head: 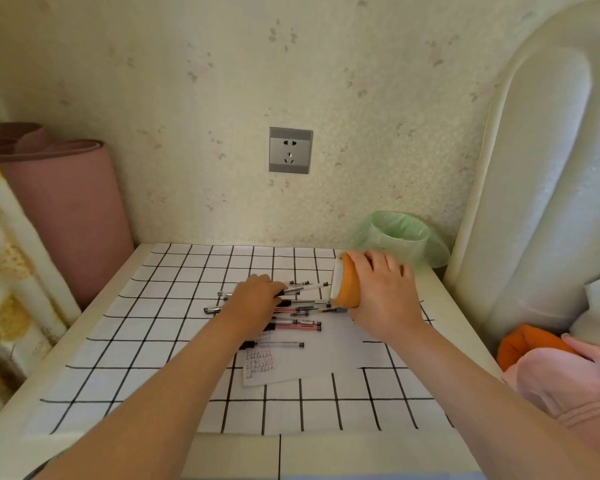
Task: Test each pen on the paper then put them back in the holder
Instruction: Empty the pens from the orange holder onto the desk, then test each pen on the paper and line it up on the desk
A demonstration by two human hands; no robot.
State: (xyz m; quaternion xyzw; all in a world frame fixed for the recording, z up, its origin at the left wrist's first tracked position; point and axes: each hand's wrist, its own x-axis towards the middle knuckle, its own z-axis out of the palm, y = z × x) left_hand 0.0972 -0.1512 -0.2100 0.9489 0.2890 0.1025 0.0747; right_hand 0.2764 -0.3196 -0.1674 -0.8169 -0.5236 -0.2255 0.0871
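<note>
The pens [300, 311] are scattered in a loose pile, partly on the sheet of paper [326, 355] and partly on the checked cloth [174, 271] beyond it; one pen [274, 345] lies apart, nearer the camera. Small written marks are seen on the near left corner of the paper. The orange holder [347, 289] is tipped on its side just right of the pile, its mouth turned towards the pens, and is gripped round its body by the right hand [381, 292]. The left hand [257, 297] is laid palm-down over the left of the pile with fingers bent; whether any pen is actually gripped cannot be told.

With the marks already made, the return step is judged to be in hand, though a tipping-out cannot be ruled out. A pen would next need to be pinched, lined up with the mouth and slid in.

The cloth is spread over a pale surface [84, 341], with a green-lined bin [399, 237] behind.
</note>
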